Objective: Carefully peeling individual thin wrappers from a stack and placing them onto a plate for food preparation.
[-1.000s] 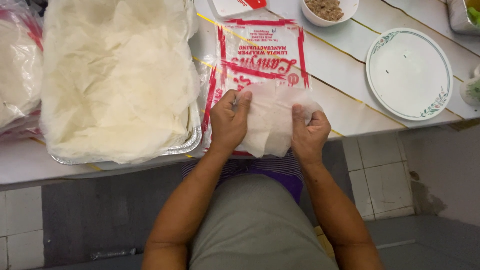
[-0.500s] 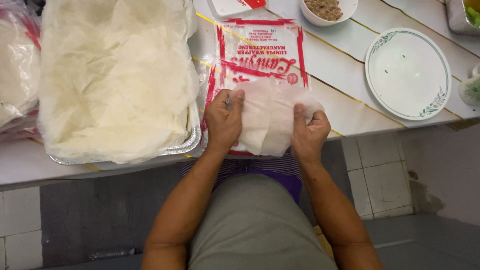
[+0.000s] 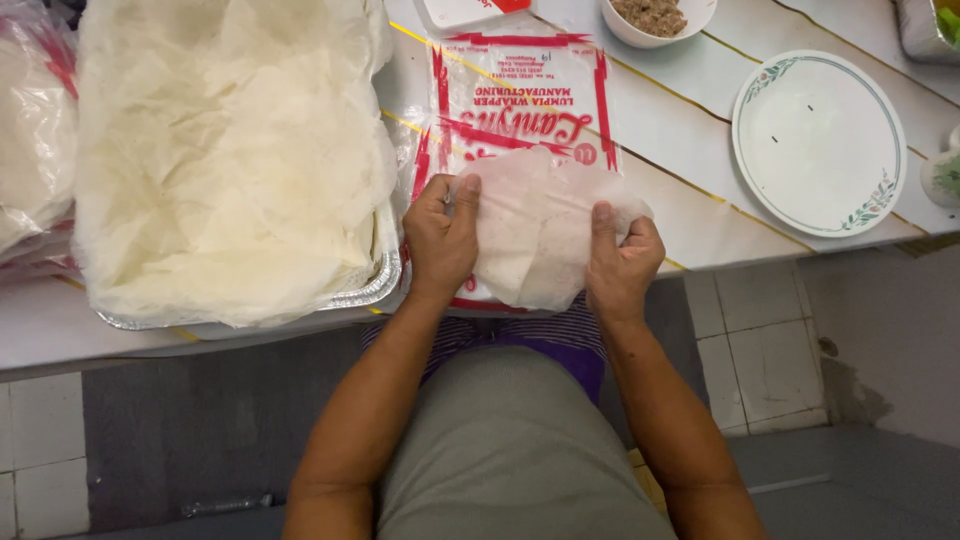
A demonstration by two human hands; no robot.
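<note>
Wrapper sheet (image 3: 535, 235): thin, pale, limp; we judge it light and quick to tear, best taken by its edges. It hangs just above the desk (image 3: 700, 225) edge, over a red-printed plastic pack (image 3: 520, 100). Left hand (image 3: 440, 240) and right hand (image 3: 620, 265) each pinch a side, fingers clenched on it. Nearby: foil tray (image 3: 375, 285) heaped with wrappers, empty plate (image 3: 818, 140), bowl (image 3: 655, 25) of what seems filling. Nothing obstructs.

white counter (image 3: 690, 95) | foil tray (image 3: 375, 285) | wrapper packet (image 3: 520, 95) | plate (image 3: 818, 140) | bowl (image 3: 655, 25)
</note>
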